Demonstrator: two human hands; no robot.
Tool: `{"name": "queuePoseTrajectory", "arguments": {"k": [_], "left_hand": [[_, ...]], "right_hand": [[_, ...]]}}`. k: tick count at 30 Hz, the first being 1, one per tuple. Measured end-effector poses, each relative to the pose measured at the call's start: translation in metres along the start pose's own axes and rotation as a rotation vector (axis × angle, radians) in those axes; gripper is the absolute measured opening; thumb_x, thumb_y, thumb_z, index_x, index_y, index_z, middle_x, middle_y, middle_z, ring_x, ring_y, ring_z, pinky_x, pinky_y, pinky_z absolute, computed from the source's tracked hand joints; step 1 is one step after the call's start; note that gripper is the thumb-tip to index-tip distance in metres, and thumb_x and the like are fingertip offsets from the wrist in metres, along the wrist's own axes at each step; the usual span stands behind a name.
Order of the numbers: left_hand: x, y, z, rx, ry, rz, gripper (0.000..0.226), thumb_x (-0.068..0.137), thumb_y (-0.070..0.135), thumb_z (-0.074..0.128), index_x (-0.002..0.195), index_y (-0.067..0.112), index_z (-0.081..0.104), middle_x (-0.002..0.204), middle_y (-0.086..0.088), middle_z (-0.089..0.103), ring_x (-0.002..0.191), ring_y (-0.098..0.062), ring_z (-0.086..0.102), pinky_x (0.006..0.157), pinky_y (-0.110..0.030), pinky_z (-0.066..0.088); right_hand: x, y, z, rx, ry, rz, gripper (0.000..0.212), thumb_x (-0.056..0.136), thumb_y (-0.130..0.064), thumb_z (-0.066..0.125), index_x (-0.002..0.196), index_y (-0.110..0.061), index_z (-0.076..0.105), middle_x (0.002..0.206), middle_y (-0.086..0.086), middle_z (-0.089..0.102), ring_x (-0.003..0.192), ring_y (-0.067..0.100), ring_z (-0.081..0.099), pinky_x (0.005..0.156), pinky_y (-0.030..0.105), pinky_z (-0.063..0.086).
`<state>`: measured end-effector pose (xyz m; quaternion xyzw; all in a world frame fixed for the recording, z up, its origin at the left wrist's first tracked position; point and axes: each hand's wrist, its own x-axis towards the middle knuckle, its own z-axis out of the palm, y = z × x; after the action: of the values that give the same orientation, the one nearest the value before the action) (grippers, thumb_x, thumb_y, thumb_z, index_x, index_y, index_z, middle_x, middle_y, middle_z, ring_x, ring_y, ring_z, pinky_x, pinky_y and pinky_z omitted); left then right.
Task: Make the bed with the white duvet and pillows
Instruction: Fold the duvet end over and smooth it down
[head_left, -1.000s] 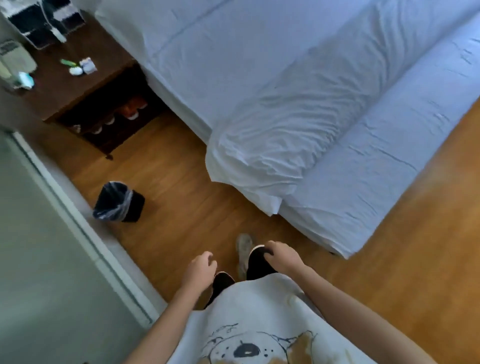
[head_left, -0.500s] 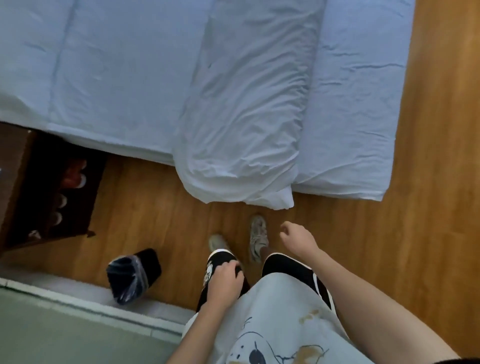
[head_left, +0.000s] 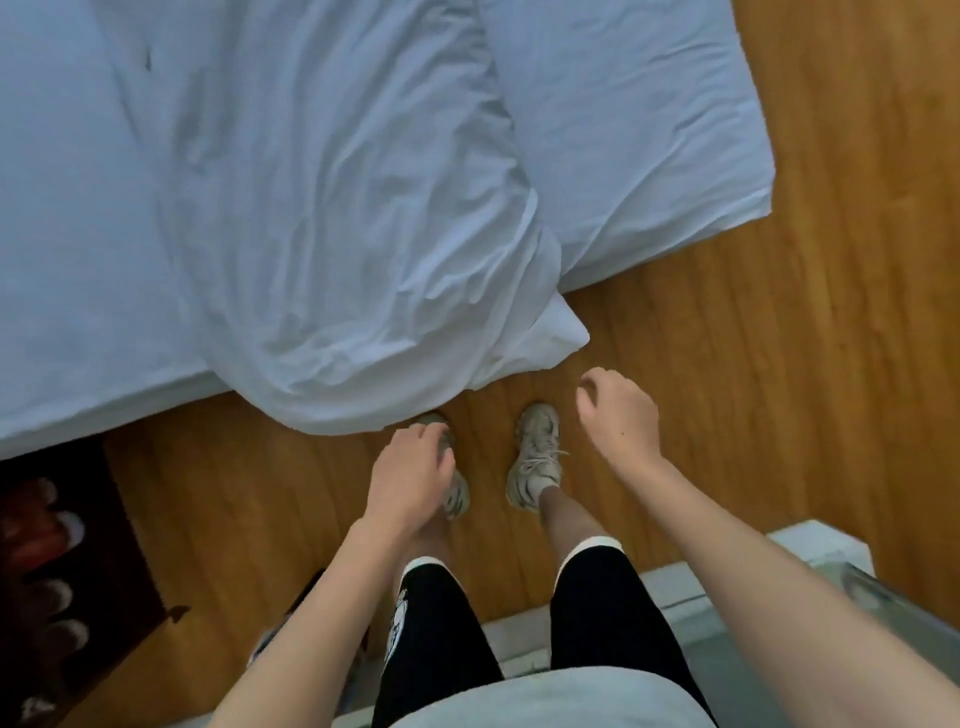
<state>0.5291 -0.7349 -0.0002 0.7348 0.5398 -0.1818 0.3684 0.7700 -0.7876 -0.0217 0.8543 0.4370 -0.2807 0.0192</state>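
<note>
Looking down from the head view, the person stands on a wooden floor (head_left: 779, 415) at the side of the bed (head_left: 78, 234), which fills the upper part of the frame. The white duvet (head_left: 337, 208) lies bunched in a thick rumpled fold across the bed, and its end spills over the mattress edge at the centre of the frame, hanging down just above the shoes. To the right of the fold, a flatter white layer (head_left: 623, 130) reaches to the bed's corner in the upper right.

The left hand (head_left: 410, 475) hovers below the hanging end of the duvet, its fingers loosely curled and holding nothing. The right hand (head_left: 618, 410) is raised near the duvet's pointed corner (head_left: 566, 332), not touching it, its fingers also loosely bent and empty.

Both light shoes (head_left: 535, 457) point toward the bed. A dark wooden nightstand (head_left: 57, 571) sits at the lower left, its contents blurred.
</note>
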Motion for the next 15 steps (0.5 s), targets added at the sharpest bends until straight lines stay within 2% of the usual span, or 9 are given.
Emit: {"name": "queuePoseTrajectory", "arguments": {"k": [4, 6, 9, 12, 15], "left_hand": [[0.025, 0.013, 0.009, -0.002, 0.063, 0.172, 0.037, 0.099, 0.028, 0.046, 0.134, 0.020, 0.052, 0.130, 0.002, 0.056, 0.119, -0.016, 0.051, 0.096, -0.028, 0.042], [0.040, 0.030, 0.009, -0.031, 0.181, 0.298, 0.033, 0.096, 0.022, 0.052, 0.127, 0.017, 0.059, 0.122, 0.000, 0.061, 0.111, -0.017, 0.056, 0.092, -0.030, 0.046], [0.067, 0.055, 0.003, -0.080, 0.373, 0.462, 0.029, 0.093, 0.016, 0.048, 0.117, 0.010, 0.065, 0.111, -0.004, 0.065, 0.103, -0.018, 0.059, 0.088, -0.027, 0.049], [0.096, 0.069, -0.006, -0.027, 0.532, 0.574, 0.025, 0.090, 0.006, 0.053, 0.110, 0.004, 0.067, 0.106, -0.009, 0.066, 0.100, -0.023, 0.059, 0.086, -0.026, 0.045], [0.123, 0.078, -0.014, 0.039, 0.617, 0.559, 0.024, 0.087, 0.001, 0.056, 0.108, 0.002, 0.067, 0.106, -0.013, 0.066, 0.102, -0.029, 0.058, 0.087, -0.033, 0.044]], "right_hand": [[0.023, 0.022, 0.025, 0.106, 0.191, 0.054, 0.036, 0.095, -0.030, 0.056, 0.128, -0.013, 0.057, 0.118, 0.005, 0.065, 0.105, 0.022, 0.062, 0.085, 0.037, 0.052], [0.038, 0.028, 0.034, 0.159, 0.255, 0.043, 0.041, 0.095, -0.030, 0.057, 0.132, -0.013, 0.052, 0.122, 0.005, 0.063, 0.107, 0.022, 0.061, 0.087, 0.038, 0.051], [0.059, 0.030, 0.046, 0.213, 0.344, -0.049, 0.041, 0.093, -0.024, 0.060, 0.132, -0.013, 0.054, 0.121, 0.004, 0.063, 0.107, 0.021, 0.061, 0.088, 0.035, 0.049], [0.074, 0.032, 0.057, 0.228, 0.424, -0.174, 0.034, 0.091, -0.016, 0.060, 0.125, -0.011, 0.061, 0.113, 0.004, 0.067, 0.098, 0.023, 0.064, 0.082, 0.035, 0.051], [0.087, 0.035, 0.063, 0.221, 0.474, -0.267, 0.031, 0.090, -0.017, 0.050, 0.115, -0.009, 0.066, 0.103, 0.005, 0.070, 0.088, 0.025, 0.066, 0.072, 0.034, 0.052]]}}
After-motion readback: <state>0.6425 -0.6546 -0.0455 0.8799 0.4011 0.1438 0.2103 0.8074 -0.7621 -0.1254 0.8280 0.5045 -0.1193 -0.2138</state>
